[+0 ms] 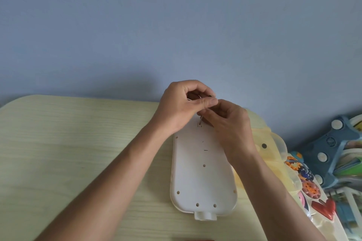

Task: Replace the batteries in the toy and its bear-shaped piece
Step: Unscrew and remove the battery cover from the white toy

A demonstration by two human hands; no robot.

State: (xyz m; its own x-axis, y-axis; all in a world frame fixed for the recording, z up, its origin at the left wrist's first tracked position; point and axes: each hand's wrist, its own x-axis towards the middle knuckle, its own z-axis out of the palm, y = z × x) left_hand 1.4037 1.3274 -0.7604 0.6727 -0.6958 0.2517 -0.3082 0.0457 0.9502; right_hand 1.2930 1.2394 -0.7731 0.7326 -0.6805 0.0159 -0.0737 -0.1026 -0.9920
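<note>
Above the white toy (203, 174), left hand (181, 106) and right hand (233, 125) pinch something small, unidentifiable.

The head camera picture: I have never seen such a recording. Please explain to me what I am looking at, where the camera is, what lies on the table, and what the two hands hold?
There is no machine here. A person works with two bare hands, and the single picture comes from a camera worn on the head, looking forward and down.

On the pale wooden table lies a white plastic toy, back side up, with small screw holes along its edge. To its right lies a translucent yellow piece with a dark dot; its exact shape is hard to tell. Further right are colourful toys and a blue toy.

The left hand and the right hand meet above the far end of the white toy. Both pinch something very small; the fingers hide it, so I cannot name it. A thin pin-like part shows just below them.
</note>
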